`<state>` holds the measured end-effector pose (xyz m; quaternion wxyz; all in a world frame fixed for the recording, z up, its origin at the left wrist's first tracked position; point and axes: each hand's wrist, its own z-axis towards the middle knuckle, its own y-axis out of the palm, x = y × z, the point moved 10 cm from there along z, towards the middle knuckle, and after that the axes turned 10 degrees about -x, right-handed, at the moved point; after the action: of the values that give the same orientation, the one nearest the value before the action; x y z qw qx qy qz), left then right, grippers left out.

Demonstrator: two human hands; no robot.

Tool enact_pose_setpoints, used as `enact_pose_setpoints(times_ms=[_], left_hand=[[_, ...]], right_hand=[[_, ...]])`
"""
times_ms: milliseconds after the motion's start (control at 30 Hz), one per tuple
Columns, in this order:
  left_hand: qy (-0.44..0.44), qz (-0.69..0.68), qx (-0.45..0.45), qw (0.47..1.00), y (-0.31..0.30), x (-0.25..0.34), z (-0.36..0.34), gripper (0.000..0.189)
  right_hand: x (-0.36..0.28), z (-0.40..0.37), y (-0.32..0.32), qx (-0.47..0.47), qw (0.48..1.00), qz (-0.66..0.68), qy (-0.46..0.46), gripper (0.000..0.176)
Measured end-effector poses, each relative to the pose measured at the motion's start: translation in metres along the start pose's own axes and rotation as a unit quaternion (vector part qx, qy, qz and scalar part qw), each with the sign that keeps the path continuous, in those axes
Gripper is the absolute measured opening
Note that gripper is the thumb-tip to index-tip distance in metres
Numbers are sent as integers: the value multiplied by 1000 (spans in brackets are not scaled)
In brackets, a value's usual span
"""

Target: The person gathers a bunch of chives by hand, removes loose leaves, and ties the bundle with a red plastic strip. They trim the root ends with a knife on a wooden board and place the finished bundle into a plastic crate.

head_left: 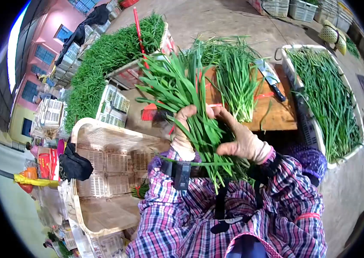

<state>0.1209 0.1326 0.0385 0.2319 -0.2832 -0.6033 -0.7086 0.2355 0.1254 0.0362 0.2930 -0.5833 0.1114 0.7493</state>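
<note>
A loose bunch of flat-leaved green chives is held in front of my chest, leaves up and pale stalk ends down. My left hand is closed around its left side. On the other side my right hand is cupped with thumb and fingers apart, its fingertips at the leaves. Beyond them, a second bunch of chives lies on an orange-brown wooden board. A knife with a wide blade and black handle rests on the board's right part, near a red strip.
To my left stands a beige plastic crate with a few greens inside. A white crate full of chives is at the right. More greens are heaped over crates at the far left. A red dustpan-like object is behind the beige crate.
</note>
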Motion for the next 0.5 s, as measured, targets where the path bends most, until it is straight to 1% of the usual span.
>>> enact_pose_setpoints(times_ms=[67,100,133,200,233,267,300,333,367,400,467,500], left_hand=[[-83,16,35,996,5,-11,1,32],[-122,-109,32,986,16,-24,5,33],[-100,-10,84,991,12,-21,0,32],[-105,21,62,992,15,-32,8,29],[-58,94,68,992,-15,-36,14,26],[-89,191,103,972,-12,-35,8,23],[-69,219,62,971,-14,-38,16,24],[-51,246,23,968,0,-37,24,25],[-8,361,-5,933,14,-28,21,26],[1,395,-10,919,41,-23,19,28],[-25,348,12,937,78,-33,21,28],[-43,341,20,939,77,-37,22,29]], right_hand=[[-1,-3,-5,39,999,34,11,120],[-6,-5,-10,56,998,-10,20,121],[-10,-9,-12,60,995,-59,52,122],[-26,-11,-13,62,997,-5,49,118],[-28,-14,-14,61,995,8,74,111],[-22,-16,-13,68,992,89,51,102],[-22,-20,-18,78,993,73,55,101],[-20,-23,-23,88,993,58,60,99],[-26,-25,-31,113,993,-3,29,96],[-24,-28,-37,140,987,-81,23,95],[-8,-34,-44,160,985,-18,54,93],[-8,-35,-45,159,985,36,47,91]])
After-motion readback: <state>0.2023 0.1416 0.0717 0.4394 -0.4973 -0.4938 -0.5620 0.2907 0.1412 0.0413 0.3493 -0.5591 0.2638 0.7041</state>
